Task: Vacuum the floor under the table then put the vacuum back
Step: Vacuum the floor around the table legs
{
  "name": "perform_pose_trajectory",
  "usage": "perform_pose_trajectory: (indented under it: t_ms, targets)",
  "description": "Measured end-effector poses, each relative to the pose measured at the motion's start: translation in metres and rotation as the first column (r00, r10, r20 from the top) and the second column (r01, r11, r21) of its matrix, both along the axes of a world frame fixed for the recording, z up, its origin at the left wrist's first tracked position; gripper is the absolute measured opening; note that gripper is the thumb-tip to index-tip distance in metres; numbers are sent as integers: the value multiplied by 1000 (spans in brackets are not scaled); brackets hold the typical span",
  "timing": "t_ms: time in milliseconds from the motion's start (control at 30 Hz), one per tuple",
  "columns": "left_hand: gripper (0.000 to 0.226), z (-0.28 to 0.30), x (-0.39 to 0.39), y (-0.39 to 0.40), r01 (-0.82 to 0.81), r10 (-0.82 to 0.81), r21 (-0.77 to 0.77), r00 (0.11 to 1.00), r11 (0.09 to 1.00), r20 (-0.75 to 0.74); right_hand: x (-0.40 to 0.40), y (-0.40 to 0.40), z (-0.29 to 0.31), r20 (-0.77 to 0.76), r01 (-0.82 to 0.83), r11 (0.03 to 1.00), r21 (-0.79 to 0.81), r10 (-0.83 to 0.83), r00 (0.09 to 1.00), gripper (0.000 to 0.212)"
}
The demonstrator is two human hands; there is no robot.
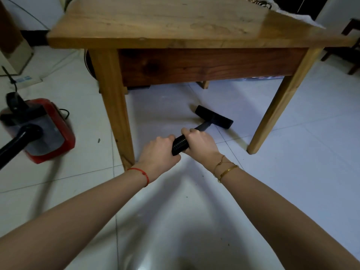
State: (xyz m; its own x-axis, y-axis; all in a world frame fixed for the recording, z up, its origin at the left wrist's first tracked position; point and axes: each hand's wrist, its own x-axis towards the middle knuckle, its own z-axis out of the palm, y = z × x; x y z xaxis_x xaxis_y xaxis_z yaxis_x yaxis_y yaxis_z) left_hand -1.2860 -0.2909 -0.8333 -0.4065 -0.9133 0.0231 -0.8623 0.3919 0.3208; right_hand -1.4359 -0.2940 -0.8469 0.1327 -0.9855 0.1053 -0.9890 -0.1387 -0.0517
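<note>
A wooden table (175, 20) stands ahead of me on a white tiled floor (292, 152). Both hands grip a black ribbed vacuum hose (180, 145): my left hand (157, 152) holds its nearer end, my right hand (200, 142) holds it just ahead. Past my right hand, the black floor nozzle (214, 116) rests on the tiles under the table, between the two near legs. The red and grey vacuum body (46, 131) sits on the floor to the left, with a black hose (17, 141) running from it off the left edge.
The near left table leg (115, 114) and near right leg (276, 110) flank the nozzle. A beige box (17, 55) and papers lie at the far left. A dark wooden chair (350, 45) stands at the far right. Small dark specks dot the tiles near me.
</note>
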Motion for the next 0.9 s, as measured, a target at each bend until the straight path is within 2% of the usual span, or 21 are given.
perform_pose_trajectory:
  t_ms: [133, 433, 667, 900]
  targets:
    - [16, -17, -40, -34, -13, 13, 21, 999, 1000, -33, -37, -33, -14, -2, 28, 1000, 14, -28, 1000, 32]
    - [14, -43, -95, -82, 14, -11, 37, 997, 999, -77, -85, -76, -40, 109, 96, 994, 48, -101, 989, 39]
    - [15, -45, -80, -73, 14, -10, 41, 996, 999, -93, -71, -67, -40, 112, 74, 996, 51, -79, 991, 37]
    - [14, -33, -26, -33, -27, 27, 13, 998, 1000, -50, -20, -31, -31, 136, 14, 1000, 21, -16, 991, 35]
